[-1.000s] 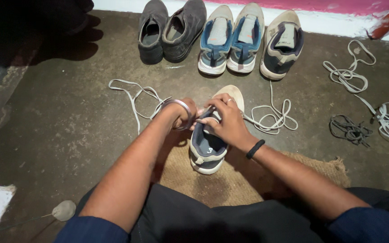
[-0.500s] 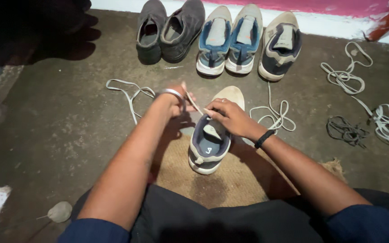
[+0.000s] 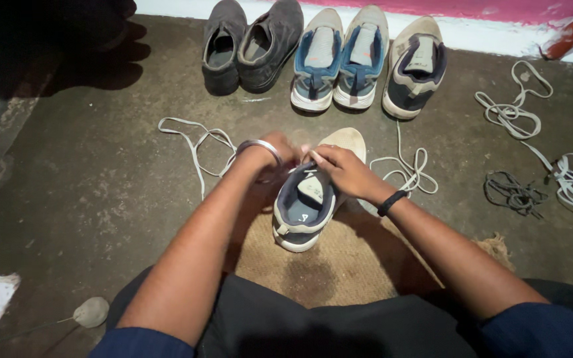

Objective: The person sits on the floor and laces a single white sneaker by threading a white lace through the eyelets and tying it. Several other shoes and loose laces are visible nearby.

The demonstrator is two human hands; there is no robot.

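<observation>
Concrete floor (image 3: 87, 185), dark & stained, w/ burlap mat (image 3: 339, 258) under grey sneaker (image 3: 310, 199). I see left hand (image 3: 274, 154) & right hand (image 3: 339, 171) both pinching lace at its tongue. Shoe row (image 3: 319, 53) along white-pink wall (image 3: 472, 20); loose laces (image 3: 532, 152) right.

A worn, dark concrete floor (image 3: 87, 192) fills the view, mottled with pale scuffs. At 12 o'clock runs a white skirting (image 3: 485, 36) under a pink wall (image 3: 472, 8). A woven jute mat (image 3: 339, 258) lies at 6 o'clock. Deep shadow sits at 10 o'clock.
</observation>
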